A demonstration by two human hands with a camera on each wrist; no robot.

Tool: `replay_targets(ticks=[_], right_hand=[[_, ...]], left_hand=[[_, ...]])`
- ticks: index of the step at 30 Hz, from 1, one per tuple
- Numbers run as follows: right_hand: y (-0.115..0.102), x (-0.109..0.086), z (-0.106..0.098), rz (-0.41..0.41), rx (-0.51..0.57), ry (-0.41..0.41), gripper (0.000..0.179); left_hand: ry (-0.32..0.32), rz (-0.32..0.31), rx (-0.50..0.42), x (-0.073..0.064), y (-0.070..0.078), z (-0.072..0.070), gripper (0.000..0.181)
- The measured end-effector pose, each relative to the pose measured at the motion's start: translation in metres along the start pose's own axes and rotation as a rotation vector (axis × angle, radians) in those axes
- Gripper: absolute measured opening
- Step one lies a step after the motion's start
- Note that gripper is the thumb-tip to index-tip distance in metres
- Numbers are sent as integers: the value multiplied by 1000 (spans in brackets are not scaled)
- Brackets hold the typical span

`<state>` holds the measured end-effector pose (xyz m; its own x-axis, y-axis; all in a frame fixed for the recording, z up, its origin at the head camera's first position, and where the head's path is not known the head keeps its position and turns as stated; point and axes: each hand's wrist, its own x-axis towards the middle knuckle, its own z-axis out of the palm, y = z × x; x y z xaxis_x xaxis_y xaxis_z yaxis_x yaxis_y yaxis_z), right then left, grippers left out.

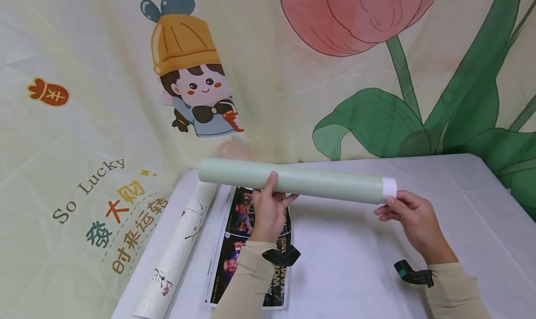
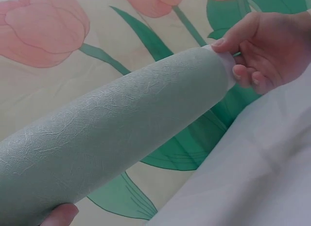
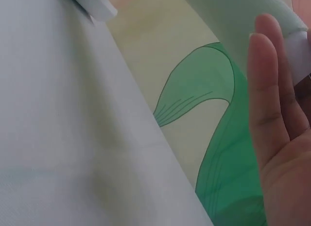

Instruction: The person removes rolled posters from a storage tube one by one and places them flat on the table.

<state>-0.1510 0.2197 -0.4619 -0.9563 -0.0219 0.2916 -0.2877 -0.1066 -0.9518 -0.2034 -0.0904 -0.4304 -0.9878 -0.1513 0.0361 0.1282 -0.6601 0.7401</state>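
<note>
A pale green wallpaper roll with a creased texture is held up over the table, nearly level, its right end slightly lower. My left hand grips it near the middle from below, thumb on the near side and fingers partly hidden behind. At the right end, a white band wraps the roll. There my right hand pinches the edge with the thumb, its other fingers loosely bent, as the left wrist view also shows. In the right wrist view, fingers overlap the roll's end.
Another roll, white with a flowering-branch print, lies along the table's left side. Beside it is a flat dark printed packet with a white cord across it, partly behind my left arm. A patterned cloth hangs behind the white table.
</note>
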Motion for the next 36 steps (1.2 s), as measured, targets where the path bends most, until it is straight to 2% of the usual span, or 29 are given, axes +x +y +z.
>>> replay_targets(ticks=[16,23,29,33,36], right_hand=[[2,-1,-18,4,43,143,25],[2,-1,-29,5,65,236,29],[2,0,-32,28,70,353,35],[2,1,-31,33,147,477,43],[6,0,-25,15,203,499,45]], left_hand=[[52,27,-17,2,3,-6,62],[72,32,-48,2,4,-8,63],[88,41,-84,1,5,-10,64],[86,50,-102,0,5,-6,64],[75,46,-110,-2,1,-1,63]])
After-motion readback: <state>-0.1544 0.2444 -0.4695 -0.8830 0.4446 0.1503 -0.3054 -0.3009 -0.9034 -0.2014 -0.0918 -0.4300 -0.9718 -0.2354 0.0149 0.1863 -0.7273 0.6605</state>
